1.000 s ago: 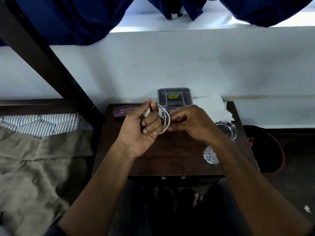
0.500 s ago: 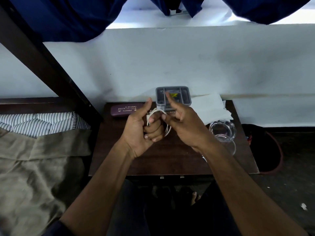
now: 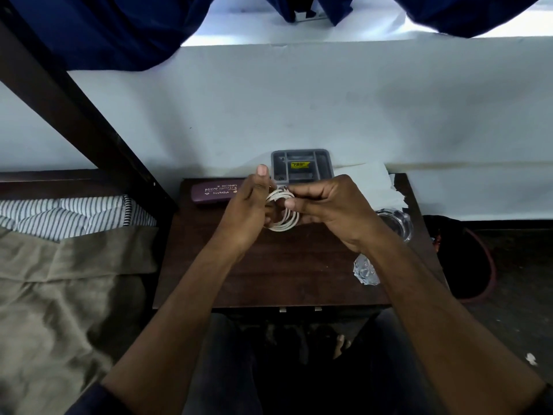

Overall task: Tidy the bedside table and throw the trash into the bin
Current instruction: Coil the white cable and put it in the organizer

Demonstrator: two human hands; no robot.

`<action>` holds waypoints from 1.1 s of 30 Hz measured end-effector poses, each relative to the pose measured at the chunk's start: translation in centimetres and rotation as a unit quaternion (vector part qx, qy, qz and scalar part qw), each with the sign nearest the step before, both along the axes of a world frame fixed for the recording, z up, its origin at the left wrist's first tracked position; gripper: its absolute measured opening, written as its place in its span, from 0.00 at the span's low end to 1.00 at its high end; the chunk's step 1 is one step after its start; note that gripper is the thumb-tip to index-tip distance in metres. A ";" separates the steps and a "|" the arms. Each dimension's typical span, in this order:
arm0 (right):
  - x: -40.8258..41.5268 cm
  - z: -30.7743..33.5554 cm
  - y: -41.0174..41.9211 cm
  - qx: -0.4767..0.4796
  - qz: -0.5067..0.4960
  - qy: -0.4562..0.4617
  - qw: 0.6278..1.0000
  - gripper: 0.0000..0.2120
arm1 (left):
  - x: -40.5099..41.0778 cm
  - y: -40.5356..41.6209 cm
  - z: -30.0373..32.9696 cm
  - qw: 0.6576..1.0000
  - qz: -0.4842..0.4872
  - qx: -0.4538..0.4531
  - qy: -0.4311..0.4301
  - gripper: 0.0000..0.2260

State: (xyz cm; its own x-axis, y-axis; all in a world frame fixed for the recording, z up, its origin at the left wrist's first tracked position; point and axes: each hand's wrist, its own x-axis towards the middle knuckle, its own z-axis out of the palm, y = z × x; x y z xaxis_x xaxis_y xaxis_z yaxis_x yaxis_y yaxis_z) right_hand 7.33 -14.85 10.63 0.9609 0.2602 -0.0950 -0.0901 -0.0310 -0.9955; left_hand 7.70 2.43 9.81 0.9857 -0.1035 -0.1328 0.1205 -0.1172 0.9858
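Observation:
Above the dark wooden bedside table [image 3: 269, 274], both my hands hold a coiled white cable [image 3: 285, 218]. My left hand [image 3: 248, 214] grips the coil's left side, thumb raised. My right hand [image 3: 332, 205] pinches the cable's end at the top of the coil. A maroon spectacle case [image 3: 209, 194] lies at the table's back left. A grey compartment tray [image 3: 302, 166] stands at the back middle, with white paper [image 3: 371, 184] to its right. A clear glass [image 3: 395, 224] and a crumpled clear wrapper [image 3: 365, 269] sit at the right edge.
A dark bin with a reddish rim [image 3: 466, 256] stands on the floor right of the table. A bed with olive cover [image 3: 59, 295] and striped sheet [image 3: 59, 214] is on the left, beside a dark post [image 3: 74, 106]. A white wall lies behind.
My right hand's raised index finger has come down and now pinches the cable's end at the coil. The coil hangs lower between my hands.

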 end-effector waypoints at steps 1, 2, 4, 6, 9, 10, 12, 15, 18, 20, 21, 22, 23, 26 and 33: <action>0.1 0.0 0.1 -0.038 0.011 -0.019 0.999 0.15 | -0.1 -0.1 0.0 0.999 0.019 0.032 -0.006 0.26; 0.1 0.1 0.3 -0.086 0.025 -0.047 0.995 0.17 | -0.2 -0.1 -0.1 0.998 0.020 0.053 -0.003 0.29; 0.1 0.4 0.9 -0.171 0.040 -0.105 0.979 0.24 | -0.3 -0.2 -0.3 0.997 -0.002 0.081 0.003 0.36; 0.0 0.8 1.2 -0.209 0.049 -0.141 0.966 0.27 | -0.1 -0.2 -0.2 0.995 -0.007 0.097 0.003 0.39; 0.1 1.2 1.1 -0.251 0.059 -0.150 0.955 0.13 | 0.0 -0.2 -0.2 0.993 -0.041 0.101 -0.034 0.37; 0.1 1.2 1.0 -0.256 0.051 -0.147 0.954 0.09 | 0.0 -0.2 -0.3 0.993 -0.052 0.093 -0.046 0.35; 0.1 0.9 0.9 -0.255 0.033 -0.147 0.955 0.09 | 0.1 -0.4 -0.7 0.994 -0.059 0.075 -0.053 0.28; 0.3 0.2 0.4 -0.246 0.032 -0.138 0.959 0.04 | 0.2 -0.9 -1.4 0.993 -0.047 0.078 -0.071 0.31; 1.1 -0.8 0.0 -0.198 -0.006 -0.099 0.975 0.07 | 0.6 -1.7 -2.0 0.992 0.012 0.072 -0.104 0.27; 2.1 -1.5 -0.3 -0.159 -0.048 -0.066 0.984 0.09 | 1.4 -1.9 -2.8 0.986 0.048 0.090 -0.131 0.20; 2.8 -1.8 -0.6 -0.155 -0.072 -0.054 0.984 0.08 | 1.9 -1.9 -3.3 0.982 0.062 0.106 -0.141 0.16; 3.5 -2.1 -0.8 -0.158 -0.095 -0.042 0.982 0.07 | 2.3 -1.8 -4.0 0.977 0.076 0.131 -0.152 0.13; 4.3 -2.3 -1.0 -0.157 -0.119 -0.030 0.980 0.05 | 2.7 -1.6 -4.6 0.968 0.091 0.165 -0.165 0.11; 7.4 -3.0 -1.2 -0.106 -0.184 0.034 0.977 0.03 | 3.6 -1.8 -6.2 0.950 0.150 0.206 -0.178 0.09; 13.8 -4.5 0.8 -0.134 -0.267 0.038 0.954 0.09 | 9.9 -2.9 -6.3 0.963 0.253 0.071 -0.064 0.09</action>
